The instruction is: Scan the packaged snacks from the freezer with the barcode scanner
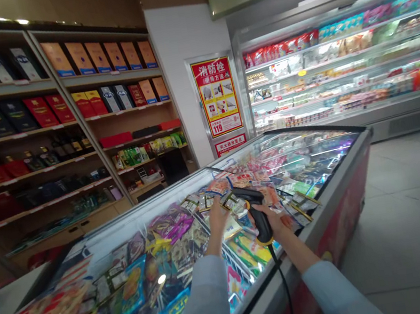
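My right hand [272,219] is wrapped round the grip of a black barcode scanner [260,219] with yellow trim. Its head points left and a dark cable [284,284] hangs from the handle. Just left of it, my left hand [217,218] reaches over the open chest freezer [325,212], its fingers closed at the edge of a clear pinkish frozen-food bag [218,186]. The fingertips are small and partly hidden. Around both hands lie many packaged frozen foods, among them purple bags [171,223] and a yellow-green bag [252,247].
Wire dividers [237,263] split the freezer, and a glass lid [294,150] covers its far end. Shelves of boxes [84,57] stand at the left. A lit refrigerated display [349,116] is at the back right. Tiled floor [416,218] runs along the right side.
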Tool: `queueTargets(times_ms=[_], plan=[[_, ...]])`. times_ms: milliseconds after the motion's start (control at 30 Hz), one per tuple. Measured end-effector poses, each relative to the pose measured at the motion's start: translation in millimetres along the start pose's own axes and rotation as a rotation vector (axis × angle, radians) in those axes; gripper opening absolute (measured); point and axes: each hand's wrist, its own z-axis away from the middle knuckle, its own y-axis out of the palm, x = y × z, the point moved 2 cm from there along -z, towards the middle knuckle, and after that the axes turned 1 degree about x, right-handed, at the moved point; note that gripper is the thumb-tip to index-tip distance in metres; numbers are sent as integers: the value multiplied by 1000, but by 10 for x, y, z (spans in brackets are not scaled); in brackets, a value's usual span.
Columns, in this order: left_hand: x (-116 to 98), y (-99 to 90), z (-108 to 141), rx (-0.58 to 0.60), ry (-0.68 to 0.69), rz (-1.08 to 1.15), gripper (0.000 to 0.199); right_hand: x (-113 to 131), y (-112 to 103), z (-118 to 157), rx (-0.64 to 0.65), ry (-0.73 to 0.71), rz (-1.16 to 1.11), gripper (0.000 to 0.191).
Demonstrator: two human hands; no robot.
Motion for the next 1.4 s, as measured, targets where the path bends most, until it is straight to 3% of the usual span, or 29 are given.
queueTargets(times_ms=[200, 400, 600, 767, 1000, 1100, 1200, 1300, 1400], plan=[[2, 60, -23, 117, -41, -280, 81, -5, 36, 26, -28, 28, 21, 41], [-64, 2, -12, 113, -121, -470, 83, 7, -4, 10, -47, 31, -17, 44], [-207, -86, 80, 130, -218, -591, 67, 46, 18, 25, -43, -16, 8, 39], [-233, -421, 314, 134, -258, -719, 65, 11, -27, 18, -64, -59, 18, 33], [-45, -1074, 747, -35, -337, -671, 50, 38, -27, 12, -106, -84, 12, 32], [48, -1267, 874, -119, -375, -632, 46, 101, 148, 29, -153, -70, 44, 30], [201, -1458, 996, -250, -369, -558, 39, 150, 467, -21, -98, -69, 69, 29], [420, -1619, 1095, -313, -413, -317, 33, 76, 850, -169, -4, -55, 54, 31], [621, -1707, 1148, -360, -481, 5, 27, -171, 1163, -353, 92, 17, 12, 32]])
